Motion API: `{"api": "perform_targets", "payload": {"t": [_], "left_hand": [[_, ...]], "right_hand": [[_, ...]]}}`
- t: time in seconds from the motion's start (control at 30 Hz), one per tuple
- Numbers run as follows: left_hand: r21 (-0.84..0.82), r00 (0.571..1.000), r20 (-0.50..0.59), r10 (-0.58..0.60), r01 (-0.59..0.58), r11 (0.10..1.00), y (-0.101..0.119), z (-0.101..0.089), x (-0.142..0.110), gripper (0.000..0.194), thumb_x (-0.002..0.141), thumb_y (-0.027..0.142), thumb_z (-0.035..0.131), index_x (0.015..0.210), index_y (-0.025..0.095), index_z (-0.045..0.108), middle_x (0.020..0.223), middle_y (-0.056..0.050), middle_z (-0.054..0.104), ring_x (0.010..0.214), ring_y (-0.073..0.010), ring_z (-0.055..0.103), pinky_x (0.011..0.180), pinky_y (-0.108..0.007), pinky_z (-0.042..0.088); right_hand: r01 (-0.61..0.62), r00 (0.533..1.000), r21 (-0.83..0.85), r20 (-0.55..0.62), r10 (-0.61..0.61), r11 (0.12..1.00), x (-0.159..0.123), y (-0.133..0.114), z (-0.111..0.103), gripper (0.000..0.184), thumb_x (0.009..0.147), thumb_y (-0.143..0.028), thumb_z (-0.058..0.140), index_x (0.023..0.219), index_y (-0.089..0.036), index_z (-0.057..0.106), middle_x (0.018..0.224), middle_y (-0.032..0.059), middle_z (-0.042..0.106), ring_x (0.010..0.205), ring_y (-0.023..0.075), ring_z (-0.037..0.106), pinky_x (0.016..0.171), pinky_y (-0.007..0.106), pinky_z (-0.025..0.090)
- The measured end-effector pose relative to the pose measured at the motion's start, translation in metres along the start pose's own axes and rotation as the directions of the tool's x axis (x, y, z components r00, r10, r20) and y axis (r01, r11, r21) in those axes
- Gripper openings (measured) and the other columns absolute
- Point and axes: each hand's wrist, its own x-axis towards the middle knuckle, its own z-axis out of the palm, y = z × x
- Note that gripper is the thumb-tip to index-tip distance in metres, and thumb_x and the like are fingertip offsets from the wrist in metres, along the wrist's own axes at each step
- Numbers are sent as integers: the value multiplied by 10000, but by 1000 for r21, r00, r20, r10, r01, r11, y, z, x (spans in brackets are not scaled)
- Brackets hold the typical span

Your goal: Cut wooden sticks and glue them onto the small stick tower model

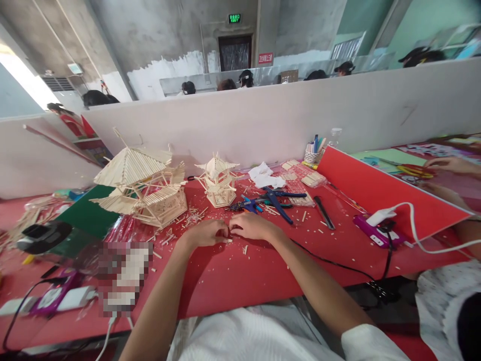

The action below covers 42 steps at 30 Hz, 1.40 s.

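The left hand point(208, 233) and right hand point(249, 225) meet at the middle of the surface point(240, 283), fingertips bent and nearly touching. Each grip looks pinched, but whether either has hold of anything I cannot tell (the fingers hide it). A pale bit point(229, 241) of stick shows at the left fingertips, just above the red top.

Judging by what stands there, much of the stick building is done: the large model point(131, 170), to the left, has its frame and tiered roofs, and the small model point(217, 186), beyond the hands, stands upright with roofs too. The work between the hands seems at a small-piece stage; how much is left cannot be told.

Scraps point(245, 249) litter the area around the fingers, and pliers point(277, 204) lie just beyond the right hand, crowding that side. Farther right are a knife point(323, 212), stick packs point(313, 179) and a red board point(383, 190). A black cord point(334, 261) crosses the near right.
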Motion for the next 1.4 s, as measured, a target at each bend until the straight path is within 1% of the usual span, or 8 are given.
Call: {"api": "perform_targets", "payload": {"t": [0.23,0.57,0.8,1.03,1.1,1.2,1.27,1.4], "left_hand": [[-14,998,23,-60,61,998,-4,-2,-4,229,861,381,639,879,161,700,881,-66,699,747,-167,603,659,-247,416],[37,998,-14,-62,62,997,-11,3,-4,250,877,386,604,911,164,714,869,-76,714,724,-182,610,640,-255,408],[81,999,-10,-51,51,995,-2,6,-2,303,931,421,530,920,164,690,878,-80,707,723,-177,607,647,-254,411],[24,997,-82,-11,13,1000,7,-6,-4,307,943,442,538,945,182,700,967,-85,717,817,-197,640,729,-271,443],[39,977,-196,-84,93,995,1,-16,-11,260,947,389,525,996,189,683,999,-82,717,865,-206,648,765,-281,449],[103,892,-370,-260,318,943,-12,-30,-24,238,971,307,453,1025,178,646,998,-93,709,872,-213,649,768,-297,444],[139,851,-379,-364,441,887,-20,-34,-30,204,952,277,483,1027,179,645,969,-92,715,849,-218,655,737,-296,439],[204,878,-269,-397,454,867,-26,-28,-29,175,922,310,569,998,185,666,996,-100,731,893,-229,676,740,-280,440]], "right_hand": [[-188,977,-26,-106,184,982,-1,5,-1,116,954,-208,615,971,-213,729,1026,49,746,900,181,671,753,253,399],[-146,988,-116,-70,139,982,8,-3,9,102,962,-238,632,964,-191,723,1027,74,730,920,190,675,753,262,394],[-229,973,-209,-86,216,951,10,-4,10,94,934,-171,606,923,-188,698,997,75,730,894,202,675,710,271,384],[-263,960,-107,-127,249,959,3,2,-1,89,945,-211,621,940,-205,710,996,68,738,889,194,672,730,266,397],[-252,959,-74,-150,239,965,2,4,-3,104,948,-201,613,929,-206,715,981,60,738,872,183,669,738,261,400],[-199,971,-15,-139,196,980,2,4,-3,122,952,-204,607,939,-207,728,981,55,743,864,177,669,755,258,412],[-140,985,28,-101,142,990,3,3,-2,127,953,-225,610,964,-204,735,1008,59,746,890,183,674,780,263,424],[-38,999,61,-25,39,997,5,0,3,123,936,-255,645,992,-201,741,1034,65,739,941,198,676,821,272,435]]}}
